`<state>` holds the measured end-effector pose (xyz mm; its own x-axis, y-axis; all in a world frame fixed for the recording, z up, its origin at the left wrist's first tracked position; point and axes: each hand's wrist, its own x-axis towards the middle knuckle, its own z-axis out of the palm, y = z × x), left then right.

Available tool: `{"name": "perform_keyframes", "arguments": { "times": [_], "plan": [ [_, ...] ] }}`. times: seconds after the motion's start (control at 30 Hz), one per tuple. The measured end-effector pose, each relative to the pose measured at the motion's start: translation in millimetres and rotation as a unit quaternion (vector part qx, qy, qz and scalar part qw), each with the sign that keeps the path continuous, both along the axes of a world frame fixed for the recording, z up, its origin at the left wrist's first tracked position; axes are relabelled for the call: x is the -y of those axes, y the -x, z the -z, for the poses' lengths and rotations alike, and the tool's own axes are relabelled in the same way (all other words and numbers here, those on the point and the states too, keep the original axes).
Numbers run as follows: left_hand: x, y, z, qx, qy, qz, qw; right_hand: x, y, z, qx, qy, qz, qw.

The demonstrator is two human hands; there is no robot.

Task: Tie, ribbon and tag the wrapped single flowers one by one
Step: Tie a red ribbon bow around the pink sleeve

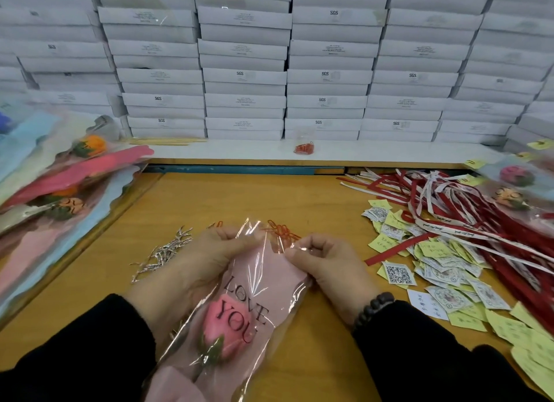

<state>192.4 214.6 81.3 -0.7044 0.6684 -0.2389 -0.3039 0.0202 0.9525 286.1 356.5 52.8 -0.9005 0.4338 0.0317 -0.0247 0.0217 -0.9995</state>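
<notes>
Head view looked down on a wooden table (299,197) where both hands held one wrapped flower (236,305) at its middle. This was a pink rose in a clear sleeve printed "LOVE YOU" over pink paper, lying with the bloom toward the person and the open end of the sleeve pointing away. The left hand (207,257) curled its fingers round the left edge of the sleeve near the top, and the right hand (323,260) pinched the right edge of the plastic between thumb and fingertips; a dark bead bracelet (371,308) sat on the right wrist above a black sleeve. Just left of the hands lay a loose heap of silver twist ties (165,251), and red paper clips (281,232) showed just beyond the sleeve's open end. To the right were red and white ribbons (443,209) spread in a tangle, with a scatter of yellow and white tags (434,263), some bearing QR codes, beside and partly under them. Wrapped flowers lay in a left pile (60,191) and a right pile (515,188). Stacked white boxes (245,71) filled the back.
</notes>
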Motion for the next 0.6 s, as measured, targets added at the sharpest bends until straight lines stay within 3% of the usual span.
{"name": "perform_keyframes", "arguments": {
  "times": [0.23,0.33,0.47,0.53,0.6],
  "plan": [
    [-1.7,8.5,-6.0,0.001,0.004,-0.041,0.999,2.8,-2.9,-6.1,0.022,-0.041,0.018,0.999],
    [2.4,5.8,-2.0,-0.003,-0.018,-0.074,0.997,-17.6,-11.1,-25.1,0.040,-0.150,0.028,0.987],
    [7.3,2.9,1.9,-0.021,-0.038,-0.099,0.994,-71.1,-33.6,-50.6,0.170,-0.430,0.032,0.886],
    [7.5,2.9,0.7,-0.014,-0.047,-0.103,0.994,-94.1,-47.0,-53.1,0.238,-0.466,0.030,0.852],
    [7.2,2.6,-1.3,-0.011,-0.051,-0.106,0.993,-106.2,-56.8,-50.1,0.303,-0.445,0.008,0.843]
  ]
}}
